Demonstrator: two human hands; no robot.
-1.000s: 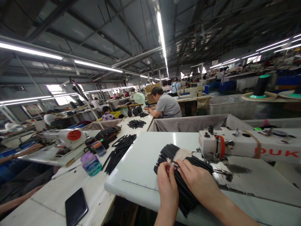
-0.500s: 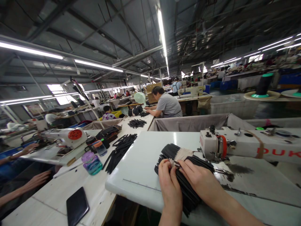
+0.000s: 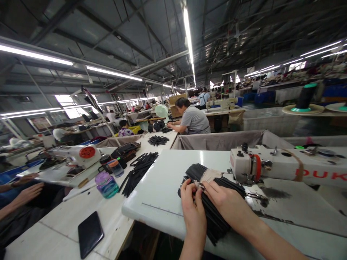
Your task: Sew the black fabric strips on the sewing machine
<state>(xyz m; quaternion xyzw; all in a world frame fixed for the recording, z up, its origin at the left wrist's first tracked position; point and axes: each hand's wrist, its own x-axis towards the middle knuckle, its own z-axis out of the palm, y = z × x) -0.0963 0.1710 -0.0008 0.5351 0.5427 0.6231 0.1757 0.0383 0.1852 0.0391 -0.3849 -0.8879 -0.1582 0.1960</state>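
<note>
A thick bundle of black strips (image 3: 214,216) lies on the white sewing table (image 3: 162,187), bound near its far end by a pale cloth tie (image 3: 208,176). My left hand (image 3: 193,207) and my right hand (image 3: 226,204) both rest on the bundle, with their fingertips pinched together at the knot of the tie. The rest of the bundle runs under my right palm towards the table's front edge. A white sewing machine (image 3: 284,166) lies just right of my hands.
Left of the table, a long white bench (image 3: 56,234) holds a black phone (image 3: 90,233), a purple-and-teal bottle (image 3: 106,184), loose black strips (image 3: 138,169) and another sewing machine (image 3: 78,157). A co-worker's hands (image 3: 27,193) are at far left. Another person (image 3: 191,119) sits ahead.
My fingers have shifted slightly at the tie while both hands stay on the bundle. The co-worker's hands at the left have moved up and leftwards.
</note>
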